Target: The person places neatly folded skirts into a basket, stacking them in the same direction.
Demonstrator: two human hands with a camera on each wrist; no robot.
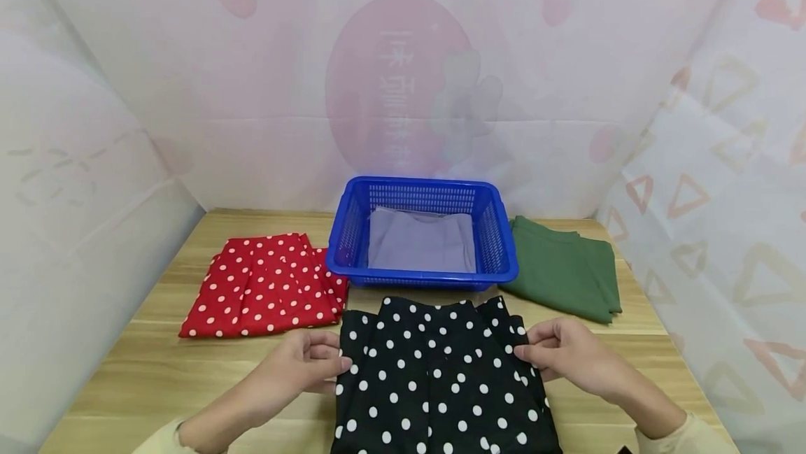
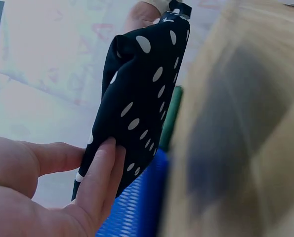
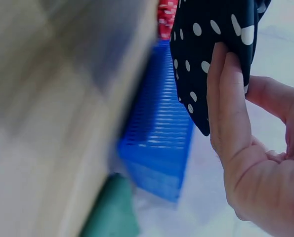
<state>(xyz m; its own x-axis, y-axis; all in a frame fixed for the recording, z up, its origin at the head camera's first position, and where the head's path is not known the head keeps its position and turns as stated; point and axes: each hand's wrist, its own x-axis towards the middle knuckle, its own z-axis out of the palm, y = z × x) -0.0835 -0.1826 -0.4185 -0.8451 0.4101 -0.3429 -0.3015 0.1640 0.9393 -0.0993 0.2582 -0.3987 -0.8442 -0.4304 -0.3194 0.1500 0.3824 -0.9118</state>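
Your left hand [image 1: 301, 364] and right hand [image 1: 569, 356] pinched the black polka-dot cloth [image 1: 441, 380] between nearly closed thumbs and fingers [image 2: 98, 170].

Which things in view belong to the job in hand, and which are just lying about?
In the job:
black polka-dot garment, held by left hand and right hand

Probably just lying about, since neither hand touches them:
red polka-dot cloth
green folded cloth
blue plastic basket
lavender folded cloth, inside it

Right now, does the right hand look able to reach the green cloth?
Probably yes: the green cloth lies just beyond the right hand, with nothing visible between them. However, that hand pinches the black dotted cloth, so it should likely let go first.
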